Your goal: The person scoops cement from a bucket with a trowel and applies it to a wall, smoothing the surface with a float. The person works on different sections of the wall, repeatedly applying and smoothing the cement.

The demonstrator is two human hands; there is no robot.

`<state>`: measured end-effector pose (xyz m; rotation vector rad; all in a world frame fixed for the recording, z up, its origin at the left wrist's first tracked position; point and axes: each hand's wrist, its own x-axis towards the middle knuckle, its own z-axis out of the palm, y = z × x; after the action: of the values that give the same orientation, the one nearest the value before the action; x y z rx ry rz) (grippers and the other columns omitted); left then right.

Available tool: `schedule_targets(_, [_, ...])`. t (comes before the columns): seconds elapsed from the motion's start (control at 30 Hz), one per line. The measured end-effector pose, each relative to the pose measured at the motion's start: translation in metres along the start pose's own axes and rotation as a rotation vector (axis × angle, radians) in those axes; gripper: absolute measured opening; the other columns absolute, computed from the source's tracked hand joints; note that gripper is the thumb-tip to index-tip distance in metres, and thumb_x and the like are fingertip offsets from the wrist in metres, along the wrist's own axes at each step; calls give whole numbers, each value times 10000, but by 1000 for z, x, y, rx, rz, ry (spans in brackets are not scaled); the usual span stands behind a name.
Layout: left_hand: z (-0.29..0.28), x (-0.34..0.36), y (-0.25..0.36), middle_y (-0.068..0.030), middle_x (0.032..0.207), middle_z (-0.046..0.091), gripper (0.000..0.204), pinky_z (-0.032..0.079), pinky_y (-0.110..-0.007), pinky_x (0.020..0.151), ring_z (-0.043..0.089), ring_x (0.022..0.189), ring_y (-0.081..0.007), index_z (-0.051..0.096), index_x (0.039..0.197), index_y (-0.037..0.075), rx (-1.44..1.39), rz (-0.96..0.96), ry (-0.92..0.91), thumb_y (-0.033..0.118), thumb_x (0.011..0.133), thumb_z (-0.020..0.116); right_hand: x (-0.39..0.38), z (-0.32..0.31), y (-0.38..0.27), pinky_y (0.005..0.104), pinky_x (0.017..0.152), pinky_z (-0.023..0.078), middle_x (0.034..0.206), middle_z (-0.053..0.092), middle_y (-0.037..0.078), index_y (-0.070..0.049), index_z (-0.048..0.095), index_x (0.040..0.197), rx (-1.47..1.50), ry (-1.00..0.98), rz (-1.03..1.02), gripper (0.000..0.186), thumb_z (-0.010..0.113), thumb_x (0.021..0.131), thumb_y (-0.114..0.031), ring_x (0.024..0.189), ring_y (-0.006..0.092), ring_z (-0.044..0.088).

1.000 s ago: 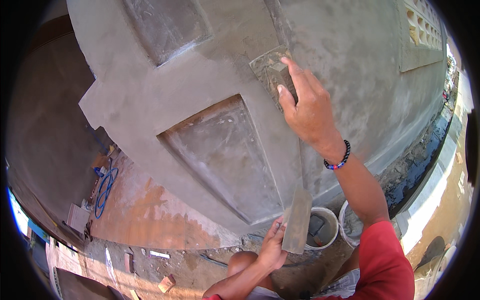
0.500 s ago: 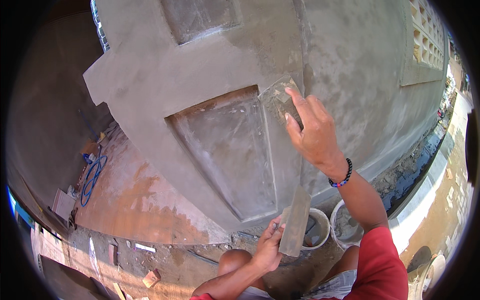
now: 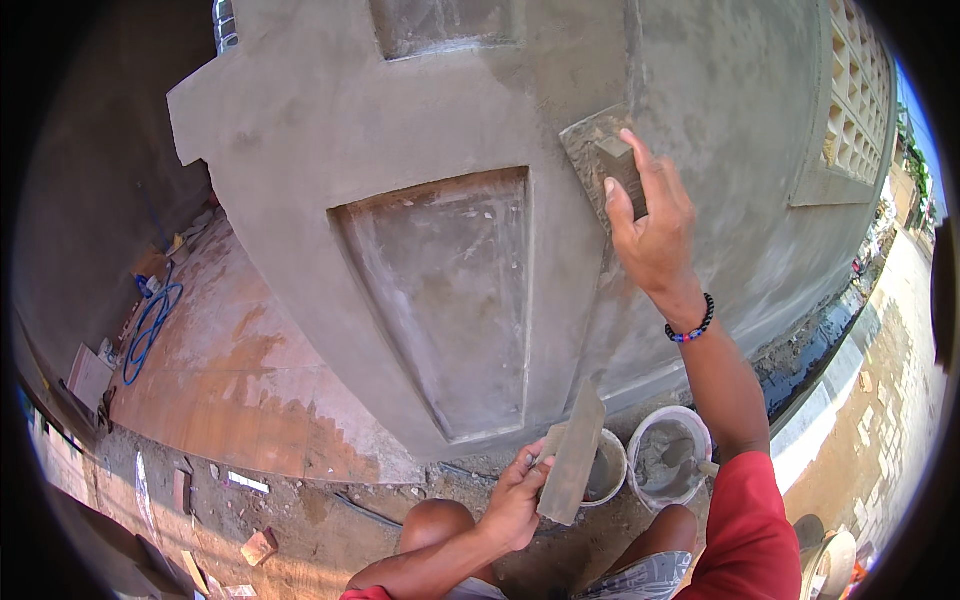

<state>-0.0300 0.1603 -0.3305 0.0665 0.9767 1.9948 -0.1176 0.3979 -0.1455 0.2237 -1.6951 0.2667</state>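
My right hand (image 3: 655, 225), with a beaded bracelet at the wrist, grips the block handle of a plastering float (image 3: 585, 150). The float's flat, mortar-smeared plate lies against the grey plastered wall (image 3: 420, 120), right of the upper corner of a recessed panel (image 3: 450, 290). Low in front of the wall, my left hand (image 3: 515, 505) is closed round the handle of a second float (image 3: 574, 460). Its long, narrow grey blade is tilted up, away from the wall; the fingers partly hide the handle.
Two buckets stand at the wall's foot: a smaller one (image 3: 608, 470) and a white one (image 3: 690, 490) with grey mortar and a tool handle. Left lie a blue hose (image 3: 150, 330) on the reddish floor and a broken brick (image 3: 260, 547). A vent-block window (image 3: 850, 110) is upper right.
My right hand and its float have moved up and to the right along the wall. My left hand keeps hold of its float. The view has shifted a little.
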Motion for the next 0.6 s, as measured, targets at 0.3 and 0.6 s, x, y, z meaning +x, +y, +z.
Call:
schedule_targets(0.3, [8,-2,1,-47,1208,551,390,492,-322,870,553,1080,-141,381,1361,96,1,-51,7,187,995,484,13,10,-5,368,658,489,806,564,115,-48,551,1255,-86,-97,-173,468,636,796,-72,721,255,564])
schedule_targets(0.6, [1,0,-8,-60,1154,566,368,507,-301,826,570,1012,-128,397,1323,89,-56,-31,-47,175,985,514,27,10,-13,378,657,486,842,591,129,-35,549,1249,-122,-128,-202,464,620,792,-70,737,268,579])
